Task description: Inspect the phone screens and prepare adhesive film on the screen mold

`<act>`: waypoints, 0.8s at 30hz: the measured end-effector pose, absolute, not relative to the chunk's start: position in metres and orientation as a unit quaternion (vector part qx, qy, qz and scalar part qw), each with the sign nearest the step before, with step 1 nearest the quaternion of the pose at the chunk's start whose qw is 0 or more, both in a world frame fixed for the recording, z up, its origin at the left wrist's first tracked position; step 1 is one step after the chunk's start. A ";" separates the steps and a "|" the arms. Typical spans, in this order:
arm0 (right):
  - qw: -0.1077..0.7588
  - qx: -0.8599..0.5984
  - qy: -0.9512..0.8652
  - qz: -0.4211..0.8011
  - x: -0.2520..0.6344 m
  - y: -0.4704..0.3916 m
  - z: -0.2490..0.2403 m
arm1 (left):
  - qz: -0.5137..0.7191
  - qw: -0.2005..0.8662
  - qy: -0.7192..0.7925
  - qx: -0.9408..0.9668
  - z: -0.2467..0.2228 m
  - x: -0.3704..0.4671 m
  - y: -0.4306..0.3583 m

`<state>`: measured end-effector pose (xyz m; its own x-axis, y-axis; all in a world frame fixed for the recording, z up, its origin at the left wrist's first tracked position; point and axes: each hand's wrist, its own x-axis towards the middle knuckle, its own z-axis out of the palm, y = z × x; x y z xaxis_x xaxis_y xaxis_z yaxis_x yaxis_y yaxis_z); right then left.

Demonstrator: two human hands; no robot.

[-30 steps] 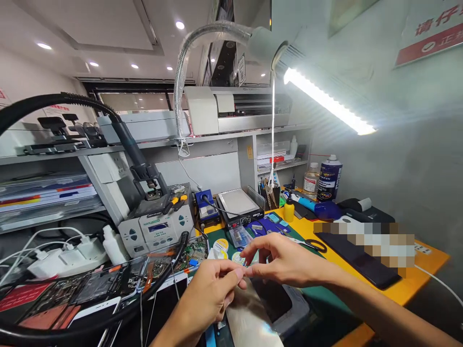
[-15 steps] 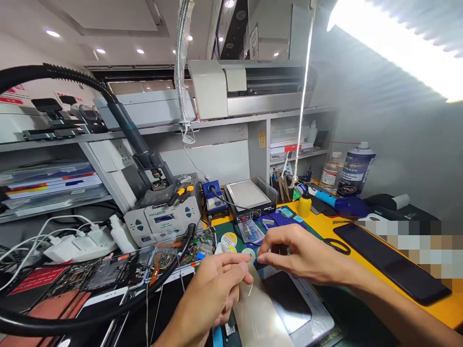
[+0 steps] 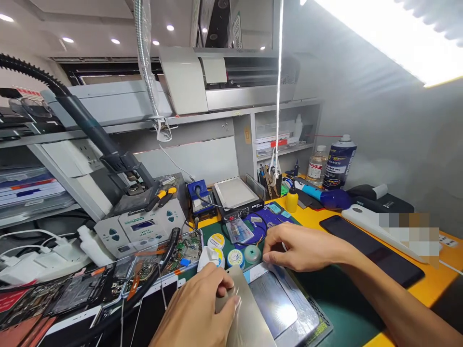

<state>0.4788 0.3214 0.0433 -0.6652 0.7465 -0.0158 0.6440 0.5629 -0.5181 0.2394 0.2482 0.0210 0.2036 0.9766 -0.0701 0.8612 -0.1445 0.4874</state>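
My left hand grips the edge of a long, flat silver metal plate, its thumb on the face and its fingers bent. My right hand is closed in a pinch at the top corner of a silver, phone-shaped tray. Anything between those fingertips is too small or hidden to make out. A dark, shiny rectangular panel lies in the tray, partly behind the plate. A pale green ring-shaped roll and a round labelled tin stand just beyond the plate.
Circuit boards and phone parts crowd the left, crossed by a black hose. A soldering station, a heating plate and a yellow bottle stand behind. A black phone lies right, near a spray can.
The view has swung right. My left hand has opened from a pinch around a thin pale strip to a grip on the metal plate. My right hand stays pinched near the tray's corner.
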 end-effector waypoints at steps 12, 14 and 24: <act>0.088 -0.393 -0.883 0.240 0.486 0.324 0.042 | 0.169 0.189 0.615 0.746 0.015 0.246 0.250; 0.086 -0.395 -0.883 0.238 0.488 0.324 0.042 | 0.175 0.189 0.613 0.747 0.014 0.246 0.251; 0.105 -0.390 -0.881 0.245 0.492 0.326 0.044 | 0.173 0.189 0.632 0.731 0.019 0.252 0.252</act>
<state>0.4918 0.3258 0.0438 -0.6741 0.7386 -0.0061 0.6358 0.5760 -0.5139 0.2524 0.2517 0.0187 0.1405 0.9900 0.0134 0.8595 -0.1287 0.4947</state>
